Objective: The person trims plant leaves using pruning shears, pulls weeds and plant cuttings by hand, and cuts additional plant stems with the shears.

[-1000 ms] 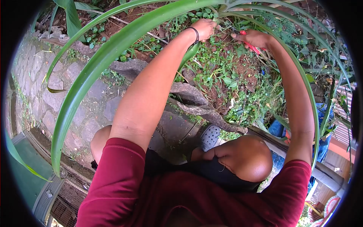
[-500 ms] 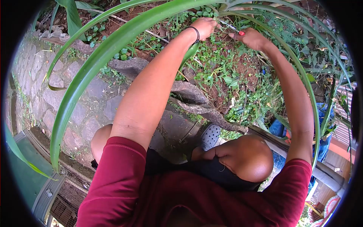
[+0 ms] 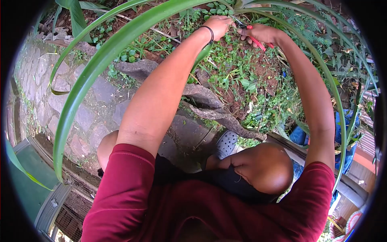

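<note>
My left hand (image 3: 219,27), with a dark band at its wrist, is at the top centre by the base of a long-leaved plant (image 3: 242,4). Its fingers are pinched together, and what they hold is hidden. A green leaf (image 3: 202,56) hangs below that wrist. My right hand (image 3: 261,33) is closed around red-handled pruning shears (image 3: 256,42). Their metal end points toward my left fingertips, partly hidden by leaves and fingers. One long arching leaf (image 3: 86,78) sweeps down on the left, and another curves outside my right arm.
Low weeds (image 3: 246,82) grow in reddish soil below my hands. A rough stone edging (image 3: 205,99) separates the bed from stone paving (image 3: 88,101). My knee (image 3: 270,167) and a grey clog (image 3: 226,144) are below. Blue material (image 3: 298,136) lies to the right.
My right hand has moved slightly left and up, closer to my left hand. The shears have turned, so both red handles now show below the hand. My left hand stays nearly in place.
</note>
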`<state>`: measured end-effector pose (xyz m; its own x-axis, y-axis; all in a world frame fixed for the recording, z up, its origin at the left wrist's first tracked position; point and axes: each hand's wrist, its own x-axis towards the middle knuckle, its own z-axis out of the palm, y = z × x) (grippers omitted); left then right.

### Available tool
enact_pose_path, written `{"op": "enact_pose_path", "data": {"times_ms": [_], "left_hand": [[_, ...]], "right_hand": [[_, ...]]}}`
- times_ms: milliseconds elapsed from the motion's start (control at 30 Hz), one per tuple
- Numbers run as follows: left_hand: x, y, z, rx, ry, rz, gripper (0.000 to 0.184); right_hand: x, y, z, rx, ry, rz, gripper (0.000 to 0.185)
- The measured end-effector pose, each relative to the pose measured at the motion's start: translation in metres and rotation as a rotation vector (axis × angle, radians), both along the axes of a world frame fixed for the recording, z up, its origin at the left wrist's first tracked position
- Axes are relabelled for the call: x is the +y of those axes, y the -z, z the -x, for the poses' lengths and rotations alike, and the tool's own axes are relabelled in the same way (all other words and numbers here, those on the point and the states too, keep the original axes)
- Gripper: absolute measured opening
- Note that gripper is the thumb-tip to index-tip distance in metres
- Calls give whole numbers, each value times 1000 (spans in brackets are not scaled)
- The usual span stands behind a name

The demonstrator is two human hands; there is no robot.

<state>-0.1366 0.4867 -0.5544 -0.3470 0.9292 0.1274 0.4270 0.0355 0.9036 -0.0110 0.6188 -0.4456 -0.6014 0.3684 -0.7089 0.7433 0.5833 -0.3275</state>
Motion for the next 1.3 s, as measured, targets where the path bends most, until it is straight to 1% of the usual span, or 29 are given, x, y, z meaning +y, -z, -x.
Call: {"op": "enact_pose_path", "data": {"times_ms": [33,67,100,133,167,200,267,300,333,400,433,533,567,600,667,700,733,800,833,867,933,967,1000,1067,1133,1200,1233,1300], "left_hand": [[6,10,-1,0,0,2,35],[10,16,-2,116,-61,-435,27],[14,22,-1,233,-122,-872,28],[18,28,1,232,-123,-873,28],[0,-3,0,-185,-86,-393,26],[-10,-21,-4,-584,-37,102,25],[-12,-22,-6,-548,-64,79,27],[-11,-21,-6,-521,-90,55,31],[-12,-18,-5,-523,-97,62,31],[-6,-14,-6,-534,-82,-4,32],[-5,-11,-6,-522,-76,-13,32],[-3,-10,-7,-463,-107,28,32],[-2,-8,-6,-431,-96,30,32],[-1,-7,-7,-430,-92,29,32],[-1,-8,-8,-427,-91,-18,28],[-3,-10,-8,-368,-106,-25,28],[-4,-12,-9,-371,-104,-28,28],[-4,-13,-9,-383,-80,-28,27],[-4,-14,-9,-342,-89,-17,28],[-8,-12,-6,-334,-97,-7,28],[-3,-10,-10,-251,-133,-32,29],[-2,-8,-10,-244,-122,-39,30],[-2,-7,-10,-242,-115,-37,30],[-2,-5,-11,-250,-149,-35,30],[-3,-5,-8,-226,-119,-32,31],[-2,-2,-8,-229,-96,-20,32],[0,-2,-8,-252,-96,-31,32],[-1,-7,-8,-240,-90,-5,30]], "right_hand": [[-4,-5,4,-25,4,-63,59],[-1,-3,3,-26,4,-62,59],[3,-2,2,-32,-28,-110,62],[6,-1,1,-39,-61,-159,65],[4,2,-1,-24,-132,-333,71],[2,7,-7,-28,-130,-335,71],[-6,15,-9,113,-88,-372,76],[-5,11,-7,27,-72,-346,71],[-4,9,-4,26,-78,-338,71],[1,4,-9,-40,118,44,68],[4,0,-9,-38,122,44,68],[5,-3,-6,23,145,200,64],[7,-3,-5,33,99,144,58],[8,-3,-4,35,102,143,58],[7,-5,-1,-20,12,28,58],[5,-6,1,-47,-36,-29,59],[1,-4,-2,-49,-34,-33,59],[-19,-6,-7,47,-77,-311,55],[0,20,-11,149,-119,-344,58],[-5,18,-5,158,-124,-332,58],[-7,6,-6,34,-111,-412,59],[-6,10,-5,71,-133,-470,59],[-5,12,-7,71,-125,-469,59],[-5,12,-10,150,-167,-594,58],[-5,8,-8,148,-173,-625,57],[-13,-2,-7,90,-162,-621,73],[-16,-4,-7,92,-159,-623,73],[-17,-6,-7,93,-157,-511,73]]}}
